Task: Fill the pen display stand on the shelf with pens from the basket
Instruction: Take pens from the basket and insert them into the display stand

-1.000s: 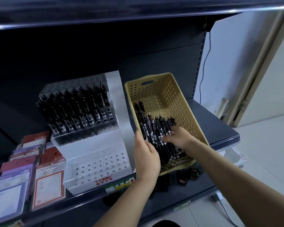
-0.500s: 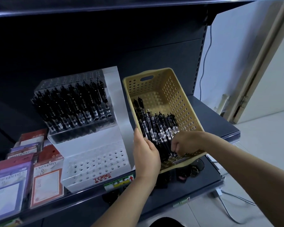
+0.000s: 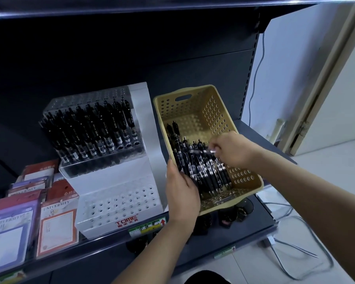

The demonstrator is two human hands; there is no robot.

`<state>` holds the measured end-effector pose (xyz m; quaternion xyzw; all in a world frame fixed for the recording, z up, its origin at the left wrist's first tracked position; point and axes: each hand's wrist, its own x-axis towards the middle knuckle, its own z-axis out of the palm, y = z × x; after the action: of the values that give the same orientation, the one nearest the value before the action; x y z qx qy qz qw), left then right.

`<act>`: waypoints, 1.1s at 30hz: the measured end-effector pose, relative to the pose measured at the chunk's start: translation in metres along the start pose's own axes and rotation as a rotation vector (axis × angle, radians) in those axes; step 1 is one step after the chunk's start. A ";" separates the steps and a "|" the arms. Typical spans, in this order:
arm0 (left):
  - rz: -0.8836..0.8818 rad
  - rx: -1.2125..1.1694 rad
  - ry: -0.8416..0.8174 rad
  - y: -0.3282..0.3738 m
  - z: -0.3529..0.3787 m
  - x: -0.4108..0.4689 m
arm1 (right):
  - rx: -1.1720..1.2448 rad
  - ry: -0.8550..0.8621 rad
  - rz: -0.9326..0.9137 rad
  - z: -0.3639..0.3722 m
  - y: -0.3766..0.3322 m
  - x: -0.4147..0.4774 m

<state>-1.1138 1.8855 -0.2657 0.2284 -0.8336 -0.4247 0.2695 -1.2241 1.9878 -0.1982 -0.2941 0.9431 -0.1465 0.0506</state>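
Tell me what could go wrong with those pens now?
The right hand pinches one pen just by its end, so it might slip back onto the other pens. The basket sits tilted, with the left hand gripping its rim; if that grip loosens, they could slide out.

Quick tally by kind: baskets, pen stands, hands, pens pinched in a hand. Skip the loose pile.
basket: 1
pen display stand: 1
hands: 2, left hand gripping the basket wall, right hand
pinched pen: 1, in the right hand
total: 5
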 end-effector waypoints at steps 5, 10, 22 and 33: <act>-0.003 0.021 0.025 -0.003 0.003 -0.001 | 0.359 0.120 0.186 0.027 -0.003 0.009; -0.034 0.090 0.033 0.000 0.003 -0.002 | 0.428 0.043 0.365 0.070 0.004 0.012; -0.045 0.133 0.044 0.001 0.004 0.002 | 0.226 -0.122 0.378 0.076 -0.001 0.009; -0.082 0.102 0.014 0.000 0.004 0.008 | 0.508 -0.143 0.370 0.074 -0.006 0.015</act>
<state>-1.1228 1.8829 -0.2656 0.2788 -0.8423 -0.3906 0.2455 -1.2192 1.9561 -0.2669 -0.1053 0.9080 -0.3444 0.2142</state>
